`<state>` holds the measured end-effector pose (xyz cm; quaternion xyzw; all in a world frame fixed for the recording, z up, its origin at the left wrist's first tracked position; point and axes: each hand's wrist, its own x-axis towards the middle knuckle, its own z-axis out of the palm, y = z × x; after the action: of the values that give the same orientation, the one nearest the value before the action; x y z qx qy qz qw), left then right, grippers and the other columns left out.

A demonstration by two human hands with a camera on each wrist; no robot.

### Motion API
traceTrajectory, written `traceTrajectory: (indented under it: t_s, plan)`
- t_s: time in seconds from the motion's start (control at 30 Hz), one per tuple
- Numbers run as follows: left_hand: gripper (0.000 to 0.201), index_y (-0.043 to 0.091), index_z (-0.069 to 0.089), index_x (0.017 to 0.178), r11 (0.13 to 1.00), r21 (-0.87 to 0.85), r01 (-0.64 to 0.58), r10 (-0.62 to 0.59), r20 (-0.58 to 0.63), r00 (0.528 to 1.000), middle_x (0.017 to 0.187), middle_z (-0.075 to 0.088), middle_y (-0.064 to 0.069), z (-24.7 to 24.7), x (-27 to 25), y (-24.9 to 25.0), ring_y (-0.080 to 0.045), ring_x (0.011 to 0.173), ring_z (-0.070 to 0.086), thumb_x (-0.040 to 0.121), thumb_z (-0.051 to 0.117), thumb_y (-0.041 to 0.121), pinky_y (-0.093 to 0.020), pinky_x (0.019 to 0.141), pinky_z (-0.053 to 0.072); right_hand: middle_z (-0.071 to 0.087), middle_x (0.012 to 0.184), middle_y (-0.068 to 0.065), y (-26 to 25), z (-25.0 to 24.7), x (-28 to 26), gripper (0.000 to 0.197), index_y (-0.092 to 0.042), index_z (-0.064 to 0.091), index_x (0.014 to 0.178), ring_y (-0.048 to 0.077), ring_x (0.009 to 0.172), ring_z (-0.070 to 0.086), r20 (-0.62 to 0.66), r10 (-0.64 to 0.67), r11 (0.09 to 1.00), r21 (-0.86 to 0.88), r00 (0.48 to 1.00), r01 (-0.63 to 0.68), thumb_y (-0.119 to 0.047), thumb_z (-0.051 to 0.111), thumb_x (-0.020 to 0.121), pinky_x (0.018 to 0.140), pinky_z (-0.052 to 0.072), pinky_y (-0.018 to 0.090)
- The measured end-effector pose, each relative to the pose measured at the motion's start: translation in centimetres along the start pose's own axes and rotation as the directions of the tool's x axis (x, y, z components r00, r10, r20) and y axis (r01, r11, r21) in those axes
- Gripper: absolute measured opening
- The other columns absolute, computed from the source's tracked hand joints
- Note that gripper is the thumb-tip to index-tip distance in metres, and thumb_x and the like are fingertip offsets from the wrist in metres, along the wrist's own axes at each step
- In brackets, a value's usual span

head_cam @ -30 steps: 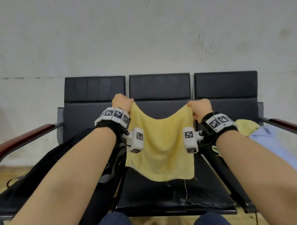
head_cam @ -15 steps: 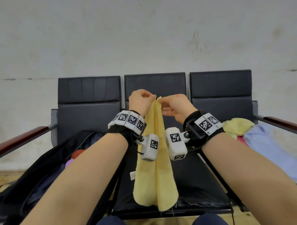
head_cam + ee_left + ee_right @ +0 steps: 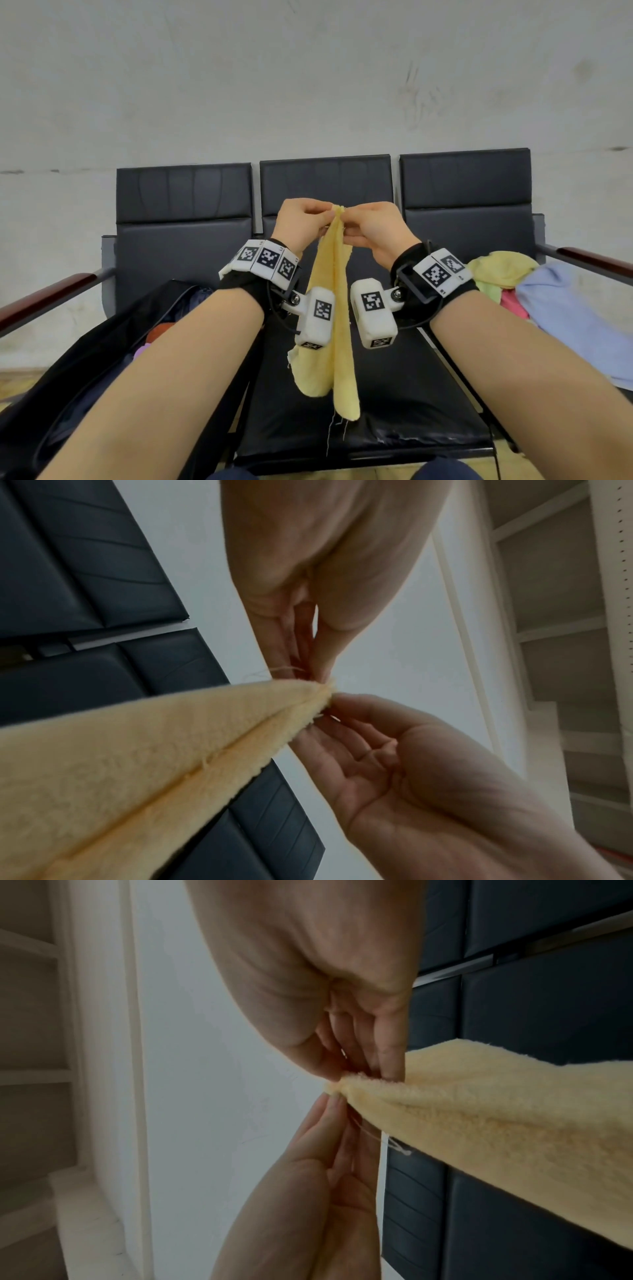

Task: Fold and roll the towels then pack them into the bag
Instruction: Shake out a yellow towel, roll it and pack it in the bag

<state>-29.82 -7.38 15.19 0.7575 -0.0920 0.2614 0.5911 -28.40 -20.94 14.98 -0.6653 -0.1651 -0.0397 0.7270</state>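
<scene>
A yellow towel (image 3: 337, 318) hangs folded in half lengthwise over the middle seat, its top corners brought together. My left hand (image 3: 328, 216) pinches those corners from the left, and my right hand (image 3: 346, 218) pinches them from the right, fingertips almost touching. In the left wrist view the left hand (image 3: 315, 673) nips the towel (image 3: 137, 750) tip between thumb and fingers. The right wrist view shows the right hand (image 3: 342, 1076) pinching the same tip of the towel (image 3: 496, 1110). A black bag (image 3: 102, 346) lies open on the left seat, with coloured things inside.
A three-seat black bench (image 3: 404, 394) stands against a grey wall, with wooden armrests (image 3: 44, 301) at both ends. On the right seat lies a pile of towels: yellow (image 3: 503, 267), pink (image 3: 510, 303) and light blue (image 3: 568, 318).
The towel was spread wide between both hands. The hands have come together, folding it in half, and the two corners now meet between the fingertips.
</scene>
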Motion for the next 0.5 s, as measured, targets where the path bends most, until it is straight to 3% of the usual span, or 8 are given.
traceTrajectory:
  t_s: [0.13, 0.23, 0.4, 0.5]
  plan:
    - [0.03, 0.008, 0.071, 0.106, 0.991, 0.132, -0.022, 0.014, 0.063, 0.998, 0.102, 0.071, -0.006, 0.0, 0.3, -0.2, -0.016, 0.097, 0.067, 0.077, 0.073, 0.002, -0.034, 0.089, 0.055, 0.066, 0.114, 0.023, -0.1, -0.4, -0.3, 0.045, 0.008, 0.064, 0.11, 0.03, 0.105, 0.066, 0.162, 0.027, 1.0, -0.006, 0.987, -0.026, 0.021, 0.035, 0.078, 0.09, 0.055, 0.038]
    - [0.039, 0.01, 0.064, 0.103, 0.977, 0.209, -0.054, 0.04, 0.071, 0.997, 0.104, 0.068, -0.004, 0.3, 0.4, -0.6, -0.015, 0.097, 0.064, 0.069, 0.082, 0.009, -0.03, 0.087, 0.054, 0.068, 0.11, 0.013, -0.3, -0.7, -0.9, 0.055, 0.0, 0.065, 0.095, 0.028, 0.108, 0.064, 0.282, 0.042, 0.998, 0.034, 0.959, -0.054, 0.027, 0.023, 0.071, 0.094, 0.052, 0.041]
    - [0.034, 0.014, 0.056, 0.094, 0.968, 0.233, -0.092, 0.082, 0.052, 0.995, 0.099, 0.065, -0.003, 0.6, 0.4, -1.6, -0.012, 0.088, 0.06, 0.071, 0.081, 0.013, -0.025, 0.077, 0.053, 0.063, 0.122, 0.016, -0.2, -1.3, -0.7, 0.054, 0.004, 0.066, 0.106, 0.028, 0.115, 0.06, 0.305, 0.073, 0.997, -0.045, 0.95, -0.062, 0.023, 0.027, 0.074, 0.092, 0.053, 0.04]
    - [0.023, 0.016, 0.059, 0.089, 0.98, 0.185, -0.069, 0.057, 0.066, 0.996, 0.094, 0.066, -0.005, 0.2, 0.7, -2.0, -0.015, 0.087, 0.062, 0.076, 0.077, 0.008, -0.027, 0.078, 0.054, 0.067, 0.117, 0.013, 0.2, -1.8, -0.3, 0.042, -0.002, 0.069, 0.109, 0.023, 0.11, 0.064, 0.277, 0.075, 0.992, -0.12, 0.958, -0.043, 0.014, 0.039, 0.084, 0.094, 0.053, 0.041]
